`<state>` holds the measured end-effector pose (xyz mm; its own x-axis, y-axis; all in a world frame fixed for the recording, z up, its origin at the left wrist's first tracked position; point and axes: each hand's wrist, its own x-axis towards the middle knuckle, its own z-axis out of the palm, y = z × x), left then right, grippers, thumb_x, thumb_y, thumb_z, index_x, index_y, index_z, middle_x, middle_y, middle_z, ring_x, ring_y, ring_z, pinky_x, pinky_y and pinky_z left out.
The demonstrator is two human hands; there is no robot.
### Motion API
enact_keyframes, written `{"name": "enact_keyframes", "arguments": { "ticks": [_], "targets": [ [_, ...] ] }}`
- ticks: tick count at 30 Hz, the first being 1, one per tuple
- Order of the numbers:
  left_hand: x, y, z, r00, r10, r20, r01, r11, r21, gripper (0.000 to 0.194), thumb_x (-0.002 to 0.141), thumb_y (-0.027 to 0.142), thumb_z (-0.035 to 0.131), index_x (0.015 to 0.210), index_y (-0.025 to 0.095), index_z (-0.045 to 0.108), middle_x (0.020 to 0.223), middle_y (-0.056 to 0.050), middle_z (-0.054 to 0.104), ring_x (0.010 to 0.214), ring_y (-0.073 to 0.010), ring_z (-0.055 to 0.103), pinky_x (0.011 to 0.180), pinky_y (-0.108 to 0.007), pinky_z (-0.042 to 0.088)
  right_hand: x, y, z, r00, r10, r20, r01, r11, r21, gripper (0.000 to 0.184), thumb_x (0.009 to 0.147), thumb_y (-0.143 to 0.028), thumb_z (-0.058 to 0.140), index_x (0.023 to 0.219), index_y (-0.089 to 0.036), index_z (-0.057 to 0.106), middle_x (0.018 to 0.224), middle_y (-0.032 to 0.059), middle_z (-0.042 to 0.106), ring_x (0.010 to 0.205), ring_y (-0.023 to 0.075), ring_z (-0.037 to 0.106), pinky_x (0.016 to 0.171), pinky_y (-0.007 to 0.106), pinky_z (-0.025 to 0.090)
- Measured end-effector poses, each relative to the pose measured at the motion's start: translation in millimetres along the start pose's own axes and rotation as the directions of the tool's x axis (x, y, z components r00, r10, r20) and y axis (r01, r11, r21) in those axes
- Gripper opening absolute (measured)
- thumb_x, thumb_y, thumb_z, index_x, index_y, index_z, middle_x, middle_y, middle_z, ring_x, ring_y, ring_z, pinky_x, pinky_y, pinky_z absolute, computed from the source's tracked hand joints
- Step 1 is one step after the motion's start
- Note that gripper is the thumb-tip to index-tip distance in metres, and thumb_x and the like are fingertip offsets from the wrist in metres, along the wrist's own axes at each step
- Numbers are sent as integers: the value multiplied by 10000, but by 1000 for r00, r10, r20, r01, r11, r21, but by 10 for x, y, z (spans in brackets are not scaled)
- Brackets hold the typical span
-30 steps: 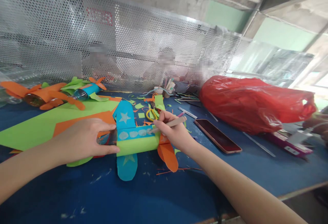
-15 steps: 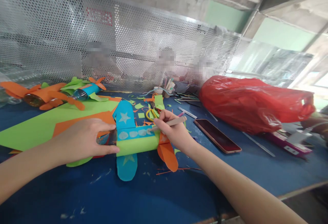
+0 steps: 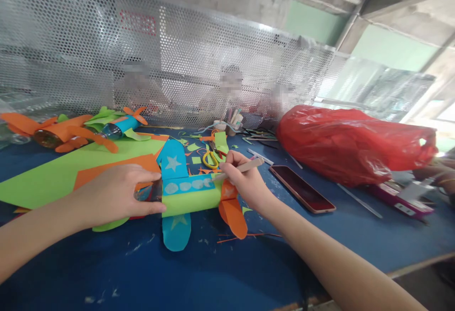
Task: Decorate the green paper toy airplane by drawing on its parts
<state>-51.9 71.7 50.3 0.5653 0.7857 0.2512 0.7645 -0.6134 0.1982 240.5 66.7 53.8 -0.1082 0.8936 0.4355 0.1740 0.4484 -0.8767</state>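
Note:
A model plane (image 3: 194, 203), a clear bottle wrapped in green and blue paper, lies on its side on the table. Its blue wings (image 3: 177, 233) carry pale stars, and an orange tail (image 3: 234, 218) is at the right end. Several pale ovals form a row along the blue strip (image 3: 185, 186). Around the bottle's left end, the thumb and fingers of my left hand (image 3: 122, 190) grip it. My right hand (image 3: 245, 180) pinches a light-coloured marker (image 3: 250, 164), its tip near the right end of the strip.
Green paper sheets (image 3: 46, 171) lie left, with other bottle planes (image 3: 60, 131) behind. Yellow-handled scissors (image 3: 210, 159) sit among paper scraps. To the right are a phone (image 3: 302, 188), a red plastic bag (image 3: 348, 142) and a purple box (image 3: 398, 200). A perforated metal screen (image 3: 199, 41) stands behind.
My right hand and the marker have shifted slightly right, away from the last oval. My left hand and the model plane have barely moved.

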Motion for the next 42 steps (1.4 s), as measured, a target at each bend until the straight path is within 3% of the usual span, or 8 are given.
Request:
{"name": "enact_keyframes", "arguments": {
  "ticks": [14,20,29,39,42],
  "targets": [
    [8,-33,17,1000,18,-12,-18,1000,-5,518,850,746,642,898,247,773,799,-44,710,736,-265,655,670,-336,446,8,-25,-1,998,-31,47,32,999,-36,280,831,-312,612,649,-262,405,571,-90,350,533,114,272,526,295,223],
    [0,-38,28,999,33,-44,-33,999,-1,465,851,710,660,838,258,765,792,-49,714,723,-265,661,647,-335,454,4,-24,5,998,-26,49,27,999,-27,289,828,-302,617,642,-262,400,568,-94,333,534,112,257,532,297,220],
    [-15,-87,77,998,8,-62,-7,1000,17,482,838,708,669,962,260,795,838,-54,737,777,-279,688,688,-340,482,-10,-27,12,998,-18,53,19,1000,-16,276,829,-300,616,646,-261,412,566,-95,349,524,109,267,528,297,221],
    [0,-23,8,999,41,-34,-42,999,-11,401,857,656,679,811,263,746,783,-43,721,727,-259,674,645,-317,457,-11,-34,9,999,0,49,2,999,-46,292,829,-296,622,645,-254,400,582,-82,348,547,117,288,539,297,227],
    [-5,-27,18,998,34,-43,-35,999,-12,395,850,656,684,842,267,756,805,-46,734,747,-267,683,659,-320,469,-11,-20,3,999,13,43,-11,999,-45,296,842,-314,625,657,-254,401,574,-82,343,544,121,288,536,295,220]
  ]
}}
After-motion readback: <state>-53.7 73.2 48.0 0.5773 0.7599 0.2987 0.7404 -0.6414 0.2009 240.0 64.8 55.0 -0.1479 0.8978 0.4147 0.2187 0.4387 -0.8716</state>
